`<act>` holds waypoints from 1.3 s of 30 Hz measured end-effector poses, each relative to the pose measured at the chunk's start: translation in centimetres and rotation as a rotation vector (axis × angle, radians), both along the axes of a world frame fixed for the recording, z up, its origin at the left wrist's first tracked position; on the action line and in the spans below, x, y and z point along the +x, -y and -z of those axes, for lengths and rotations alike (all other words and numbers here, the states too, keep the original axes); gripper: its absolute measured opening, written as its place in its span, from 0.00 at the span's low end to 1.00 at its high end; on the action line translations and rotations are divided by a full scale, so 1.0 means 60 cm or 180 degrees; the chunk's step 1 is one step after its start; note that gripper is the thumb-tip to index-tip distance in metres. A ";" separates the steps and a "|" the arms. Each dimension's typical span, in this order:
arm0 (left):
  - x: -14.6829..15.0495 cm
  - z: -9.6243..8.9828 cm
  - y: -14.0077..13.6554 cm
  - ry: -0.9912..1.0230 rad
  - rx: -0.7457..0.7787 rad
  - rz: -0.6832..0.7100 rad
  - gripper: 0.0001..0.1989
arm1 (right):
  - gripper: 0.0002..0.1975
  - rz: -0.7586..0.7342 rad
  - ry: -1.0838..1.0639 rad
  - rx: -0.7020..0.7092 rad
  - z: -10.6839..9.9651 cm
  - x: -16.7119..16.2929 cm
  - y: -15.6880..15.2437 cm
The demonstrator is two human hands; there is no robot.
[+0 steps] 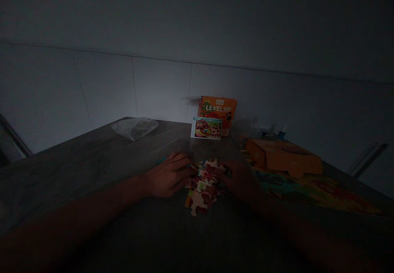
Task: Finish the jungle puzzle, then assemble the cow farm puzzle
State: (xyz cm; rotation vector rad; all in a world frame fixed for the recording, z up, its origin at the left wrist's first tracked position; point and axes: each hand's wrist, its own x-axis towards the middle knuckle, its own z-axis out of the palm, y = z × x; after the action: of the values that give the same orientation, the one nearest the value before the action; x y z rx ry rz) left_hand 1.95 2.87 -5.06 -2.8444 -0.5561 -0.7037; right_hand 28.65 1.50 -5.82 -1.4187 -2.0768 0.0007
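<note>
Head view: a left hand and right hand flank heaped jigsaw pieces on a dim grey table.
Fingers curl at the heap's edges, perhaps to contain it; whether they grip any piece, I cannot tell. Behind, a farm picture card stands before an orange box reading "LEVEL UP!", seemingly angled for viewing.

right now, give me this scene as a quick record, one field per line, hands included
left hand: palm down, left of the puzzle pieces
right hand: right side of the pile, grip unclear
pieces: loose, overlapping, between the hands
picture card: upright, barn scene, before the LEVEL UP! box
clear plastic: on the table, far left
orange box: right, by a colourful printed surface
light: dim
</note>
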 end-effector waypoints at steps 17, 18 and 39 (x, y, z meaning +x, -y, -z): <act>0.012 -0.016 0.027 -0.0393 -0.0596 0.0289 0.24 | 0.11 -0.0556 -0.0161 -0.0271 -0.003 -0.007 0.011; 0.012 -0.017 0.027 -0.0398 -0.0601 0.0272 0.24 | 0.11 -0.0568 -0.0160 -0.0251 -0.003 -0.007 0.012; -0.067 -0.018 -0.055 0.0459 -0.0835 -0.1101 0.16 | 0.13 -0.0983 -0.0087 -0.0058 -0.007 0.004 0.006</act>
State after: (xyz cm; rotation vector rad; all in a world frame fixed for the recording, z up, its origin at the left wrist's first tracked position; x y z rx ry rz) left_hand -2.04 6.15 -3.98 -2.8228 -1.2094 -0.8247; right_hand 28.86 1.12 -5.41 -1.0885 -2.2566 0.1640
